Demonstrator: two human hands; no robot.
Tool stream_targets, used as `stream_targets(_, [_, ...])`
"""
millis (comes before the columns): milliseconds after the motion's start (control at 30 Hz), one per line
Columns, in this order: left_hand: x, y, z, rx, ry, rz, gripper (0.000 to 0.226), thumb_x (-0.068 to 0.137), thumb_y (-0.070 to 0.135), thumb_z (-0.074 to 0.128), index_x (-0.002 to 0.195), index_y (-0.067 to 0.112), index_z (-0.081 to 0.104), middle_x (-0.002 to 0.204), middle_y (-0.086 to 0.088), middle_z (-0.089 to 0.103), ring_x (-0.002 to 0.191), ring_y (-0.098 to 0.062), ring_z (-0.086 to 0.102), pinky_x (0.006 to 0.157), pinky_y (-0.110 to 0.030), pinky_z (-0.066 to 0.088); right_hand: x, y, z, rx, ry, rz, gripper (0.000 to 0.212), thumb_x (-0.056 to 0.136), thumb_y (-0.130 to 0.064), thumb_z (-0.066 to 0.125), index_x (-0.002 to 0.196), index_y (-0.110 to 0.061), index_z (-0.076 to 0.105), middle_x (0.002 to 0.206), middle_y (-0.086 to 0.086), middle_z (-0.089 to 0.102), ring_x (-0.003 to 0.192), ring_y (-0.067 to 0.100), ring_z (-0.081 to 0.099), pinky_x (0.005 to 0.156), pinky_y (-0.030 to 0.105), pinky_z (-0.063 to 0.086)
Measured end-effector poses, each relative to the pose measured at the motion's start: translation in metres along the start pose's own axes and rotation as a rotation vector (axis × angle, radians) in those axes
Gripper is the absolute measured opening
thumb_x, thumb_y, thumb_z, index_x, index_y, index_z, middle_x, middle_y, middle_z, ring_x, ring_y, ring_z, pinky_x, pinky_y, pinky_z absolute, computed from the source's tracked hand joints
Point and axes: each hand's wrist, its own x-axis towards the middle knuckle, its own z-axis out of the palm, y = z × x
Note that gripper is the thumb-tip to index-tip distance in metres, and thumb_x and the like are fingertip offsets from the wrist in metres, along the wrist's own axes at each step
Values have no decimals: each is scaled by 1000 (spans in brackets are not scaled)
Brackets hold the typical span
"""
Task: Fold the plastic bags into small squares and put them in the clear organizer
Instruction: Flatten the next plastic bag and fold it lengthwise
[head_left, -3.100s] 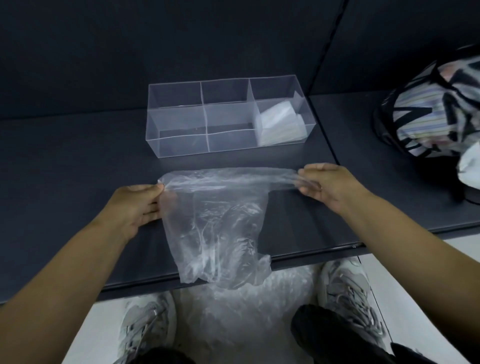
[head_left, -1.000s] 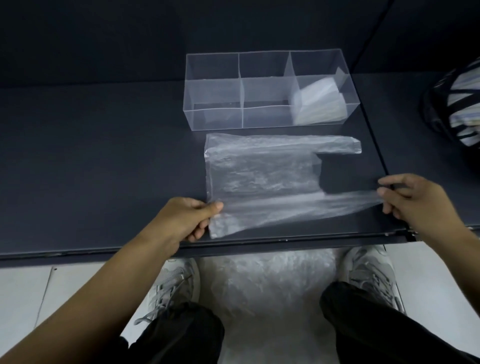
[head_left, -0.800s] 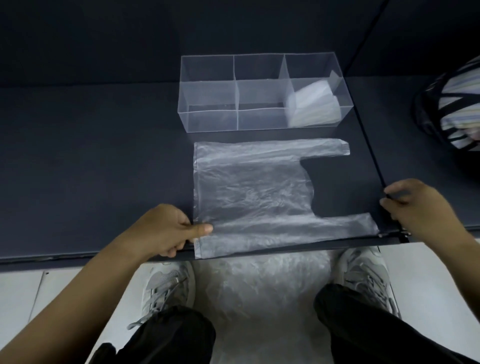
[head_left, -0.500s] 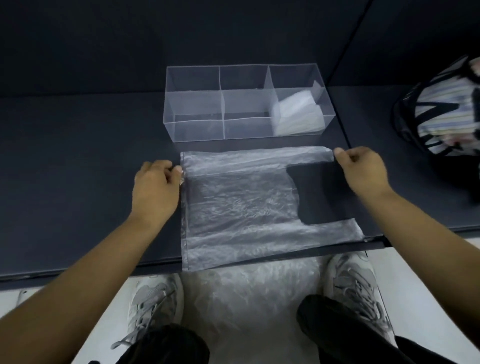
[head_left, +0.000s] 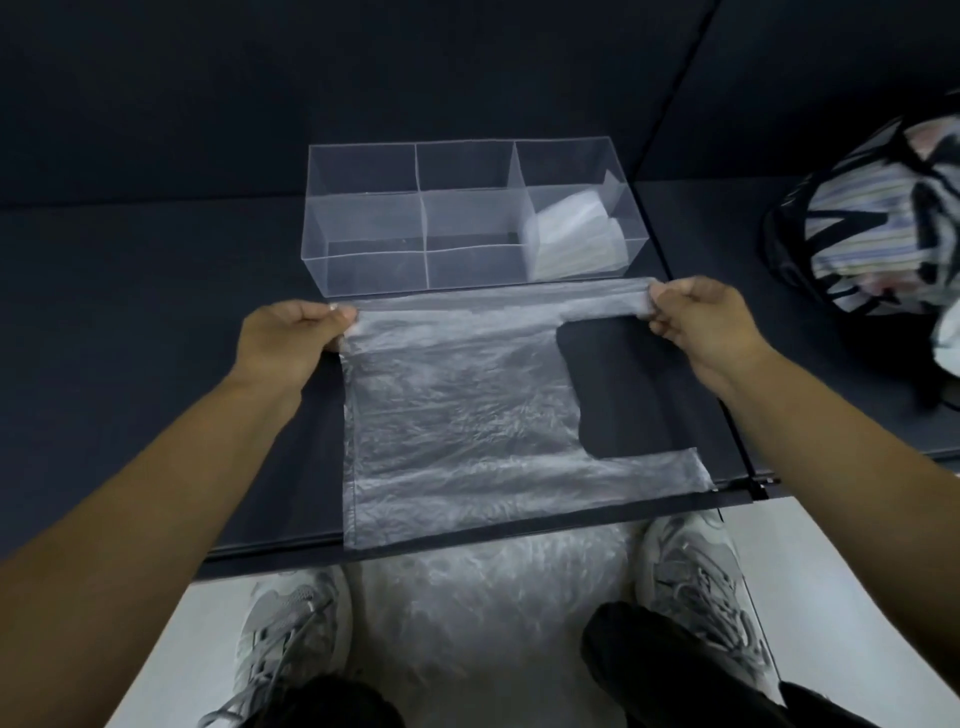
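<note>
plastic bag (head_left: 457, 415) flat on table (head_left: 130, 322), 6 o'clock of clear organizer (head_left: 363, 260). your left hand (head_left: 291, 338) pinches far corner, right hand (head_left: 701, 325) pinches far handle tip. film looks light, limp, slippery: keep it taut.

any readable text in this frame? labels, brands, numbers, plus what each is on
No readable text anywhere in the head view.
plastic bag: clear film, no print.
clear organizer: no label or marking shows.
patterned bag at the right: stripes and black shapes only, no letters.
shoes: no brand mark can be made out.
</note>
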Motion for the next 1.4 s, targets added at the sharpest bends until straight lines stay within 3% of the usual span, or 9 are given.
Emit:
stream_targets(167, [-2, 0, -3, 30, -43, 36, 15, 81, 14, 76, 76, 16, 62, 72, -2, 67, 49, 2, 59, 48, -7, 43, 3, -4, -2, 372, 32, 147, 28, 81, 5, 66, 69, -17, 55, 58, -6, 67, 53, 2, 58, 55, 15, 45])
stream_targets(300, [-5, 0, 3, 102, -42, 79, 9, 83, 10, 72, 86, 12, 64, 73, 0, 66, 54, 0, 60, 62, -13, 49, 14, -9, 4, 405, 149, 218, 24, 81, 6, 59, 81, -18, 59, 67, -1, 67, 48, 2, 54, 48, 15, 41])
stream_targets(400, [-16, -2, 9, 270, 120, 193, 33, 87, 15, 68, 117, 6, 55, 100, -7, 62, 87, -17, 60, 89, -34, 48, 17, -11, 8, 156, 329, 177, 17, 85, 1, 57, 85, -15, 58, 80, 5, 60, 61, 10, 54, 47, 15, 45])
stream_targets(467, [-33, -5, 13, 437, 234, 465, 33, 90, 11, 62, 121, 4, 54, 118, -14, 53, 107, -27, 52, 97, -38, 41, 3, -9, 17, -193, 429, -78, 20, 84, 2, 54, 97, -12, 58, 101, 12, 56, 83, 17, 54, 72, 19, 50])
stream_targets(567, [-54, -13, 30, 610, 104, 749, 30, 93, 0, 51, 122, -3, 58, 127, -21, 53, 117, -35, 50, 103, -36, 34, -41, -9, 57, -500, 197, -528, 30, 81, 6, 53, 106, -6, 62, 113, 10, 51, 99, 18, 52, 92, 21, 40])
stream_targets(733, [-55, -37, 44, 1026, -168, 594, 69, 98, 50, 19, 153, 9, 8, 161, -7, 1, 148, -20, -3, 119, -35, -6, -84, 16, 125, -866, -437, -670, 57, 99, -36, 46, 149, -14, 29, 159, 6, 20, 146, 21, 14, 119, 32, 4])
stream_targets(867, [-50, -44, 42, 1129, -164, 607, 84, 85, 66, 0, 153, 17, -1, 161, -3, -6, 148, -20, -10, 119, -35, -10, -50, 35, 99, -1186, -314, -582, 69, 97, -58, 23, 154, -24, 6, 162, 2, -5, 148, 18, -9, 118, 42, -6])
stream_targets(1133, [-38, -36, 44, 1207, -164, 525, 86, 83, 69, -6, 152, 19, -7, 161, -4, -13, 147, -23, -15, 118, -43, -10, -28, 32, 14, -1283, 90, -313, 67, 100, -45, 28, 152, -6, 13, 161, 14, 6, 148, 27, 4, 119, 47, 1])
stream_targets(1400, [-102, -42, 37, 887, -131, 684, 69, 97, 46, 16, 147, -2, 27, 156, -16, 21, 147, -24, 11, 119, -36, 1, -142, 37, 116, -981, -412, -688, 57, 102, -33, 34, 151, -7, 19, 160, 10, 11, 149, 23, 6, 120, 35, -2])
